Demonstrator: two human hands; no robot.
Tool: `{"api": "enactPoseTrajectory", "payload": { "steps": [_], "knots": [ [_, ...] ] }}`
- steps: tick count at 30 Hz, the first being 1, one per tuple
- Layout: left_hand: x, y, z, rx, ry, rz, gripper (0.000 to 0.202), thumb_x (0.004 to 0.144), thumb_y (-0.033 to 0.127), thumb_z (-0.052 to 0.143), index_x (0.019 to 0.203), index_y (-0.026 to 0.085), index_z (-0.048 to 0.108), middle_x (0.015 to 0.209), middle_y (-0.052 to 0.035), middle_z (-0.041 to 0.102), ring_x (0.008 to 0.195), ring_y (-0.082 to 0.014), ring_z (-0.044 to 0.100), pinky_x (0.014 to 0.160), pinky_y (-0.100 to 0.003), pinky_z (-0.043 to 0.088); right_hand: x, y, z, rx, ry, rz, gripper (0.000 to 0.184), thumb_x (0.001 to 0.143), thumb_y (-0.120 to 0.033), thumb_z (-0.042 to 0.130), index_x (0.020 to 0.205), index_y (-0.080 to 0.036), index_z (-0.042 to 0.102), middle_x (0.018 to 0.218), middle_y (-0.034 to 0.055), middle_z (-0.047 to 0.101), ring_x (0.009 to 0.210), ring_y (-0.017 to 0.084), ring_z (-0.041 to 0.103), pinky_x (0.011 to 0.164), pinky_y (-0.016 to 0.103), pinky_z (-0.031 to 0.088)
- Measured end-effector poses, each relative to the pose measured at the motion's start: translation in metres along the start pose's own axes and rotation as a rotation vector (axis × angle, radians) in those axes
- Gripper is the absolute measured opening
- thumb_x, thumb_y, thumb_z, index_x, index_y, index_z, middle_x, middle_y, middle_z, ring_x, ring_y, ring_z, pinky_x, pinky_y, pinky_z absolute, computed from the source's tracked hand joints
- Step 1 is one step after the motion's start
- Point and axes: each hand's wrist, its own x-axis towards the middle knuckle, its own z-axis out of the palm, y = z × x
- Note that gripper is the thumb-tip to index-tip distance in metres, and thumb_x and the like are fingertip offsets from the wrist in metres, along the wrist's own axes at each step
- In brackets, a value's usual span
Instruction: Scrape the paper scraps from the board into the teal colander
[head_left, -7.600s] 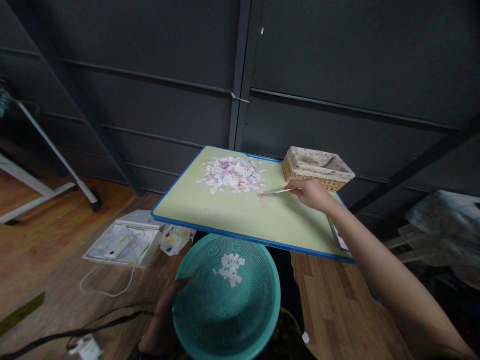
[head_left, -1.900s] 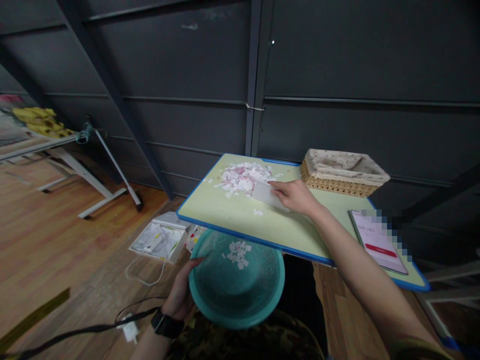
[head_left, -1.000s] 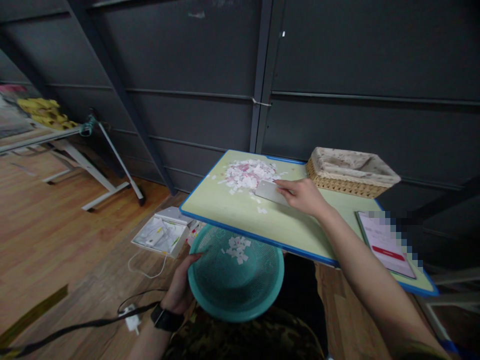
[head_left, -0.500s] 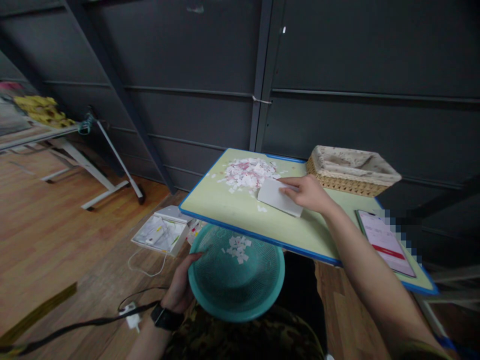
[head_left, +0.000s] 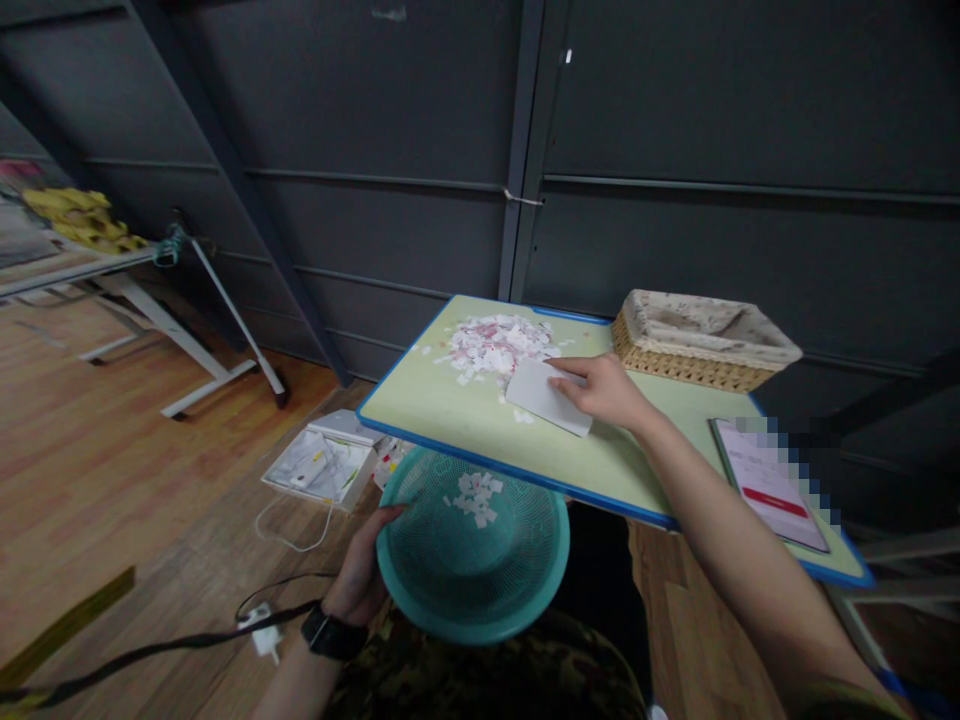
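My right hand [head_left: 601, 390] grips a flat white card [head_left: 545, 396] and rests it on the light green table [head_left: 480, 440], just beside a heap of small white and pink paper scraps [head_left: 496, 345]. My left hand [head_left: 360, 578] holds the left rim of a teal mesh basin [head_left: 474, 555] below the table's front edge. A small cluster of scraps [head_left: 474, 497] lies inside the basin. One or two loose scraps lie on the table near the card.
A wicker basket [head_left: 701, 340] stands at the table's back right. A tablet with a lit screen [head_left: 766, 482] lies on the right. On the wooden floor to the left sit a white box [head_left: 319, 468] and a black cable [head_left: 150, 660]. A dark wall stands behind.
My right hand has tilted the card flatter on the table and shifted it slightly left toward the heap. The basin and my left hand have stayed put.
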Motion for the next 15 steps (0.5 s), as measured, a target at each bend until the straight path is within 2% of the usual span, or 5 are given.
{"api": "enactPoseTrajectory", "payload": {
  "steps": [4,7,11,15],
  "knots": [
    [0.000,-0.001,-0.001,0.008,-0.020,0.003,0.010,0.079,0.018,0.065,0.083,0.013,0.072,0.066,-0.0058,0.078,0.050,-0.0191,0.069,0.065,-0.032,0.058,0.001,-0.001,0.000,-0.012,-0.014,0.009,0.036,0.085,-0.027,0.054,0.113,-0.019,0.075,0.114,0.0060,0.073,0.097,0.027,0.071,0.086,0.033,0.052],
    [0.000,-0.002,-0.002,0.002,-0.025,0.008,0.008,0.078,0.018,0.066,0.080,0.014,0.072,0.062,-0.0046,0.076,0.051,-0.0187,0.069,0.067,-0.031,0.058,0.002,0.001,-0.006,-0.071,-0.036,0.026,0.034,0.085,-0.027,0.052,0.107,-0.017,0.076,0.105,0.0078,0.076,0.088,0.026,0.072,0.078,0.031,0.051],
    [0.000,-0.001,-0.002,-0.006,-0.017,-0.003,0.006,0.078,0.019,0.067,0.076,0.014,0.071,0.066,-0.0047,0.077,0.054,-0.0178,0.069,0.065,-0.029,0.057,0.003,0.005,-0.017,-0.155,-0.040,0.062,0.034,0.084,-0.026,0.052,0.103,-0.015,0.077,0.097,0.0101,0.077,0.085,0.028,0.072,0.073,0.032,0.050],
    [-0.002,0.000,0.000,-0.003,0.016,-0.006,0.006,0.078,0.017,0.067,0.076,0.014,0.071,0.066,-0.0041,0.077,0.054,-0.0171,0.069,0.063,-0.028,0.057,0.003,0.004,-0.019,-0.160,-0.021,0.073,0.036,0.085,-0.026,0.050,0.106,-0.015,0.076,0.098,0.0100,0.077,0.085,0.028,0.072,0.074,0.033,0.050]
  ]
}}
